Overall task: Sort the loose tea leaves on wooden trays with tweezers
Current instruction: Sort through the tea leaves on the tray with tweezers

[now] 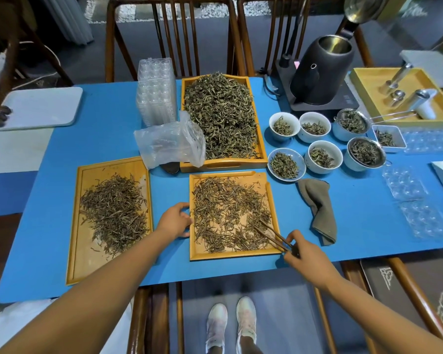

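Bare forearms without sleeves; 2 white sneakers (230,325) on the feet.

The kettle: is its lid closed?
No. The kettle stands with its lid flipped up, showing the shiny inside.
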